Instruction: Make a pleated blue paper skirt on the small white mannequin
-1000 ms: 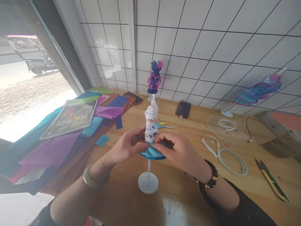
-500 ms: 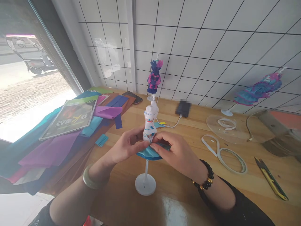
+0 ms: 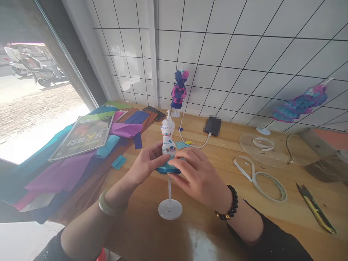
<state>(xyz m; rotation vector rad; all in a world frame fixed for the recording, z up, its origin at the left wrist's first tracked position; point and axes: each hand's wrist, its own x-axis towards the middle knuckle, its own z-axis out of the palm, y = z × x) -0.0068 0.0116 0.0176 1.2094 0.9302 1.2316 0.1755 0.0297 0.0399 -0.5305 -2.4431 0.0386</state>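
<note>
A small white mannequin (image 3: 168, 136) stands on a thin rod with a round white base (image 3: 170, 209) on the wooden table (image 3: 217, 203). A blue paper skirt (image 3: 165, 168) wraps its waist. My left hand (image 3: 145, 163) pinches the skirt and the mannequin's hip from the left. My right hand (image 3: 195, 175) curls over the skirt from the right, fingers pressed onto the blue paper. Both wrists wear bracelets.
Coloured paper sheets (image 3: 59, 174) and a booklet (image 3: 84, 136) lie at the left. Two dressed mannequins stand by the tiled wall, a dark pink one (image 3: 178, 90) and a blue one (image 3: 299, 105). A phone (image 3: 212, 125), white tape loops (image 3: 258, 177) and snips (image 3: 315, 208) lie at the right.
The mannequin has shifted slightly left and turned. My right hand has moved over the front of the skirt, covering more of the blue paper. My left hand keeps its pinch.
</note>
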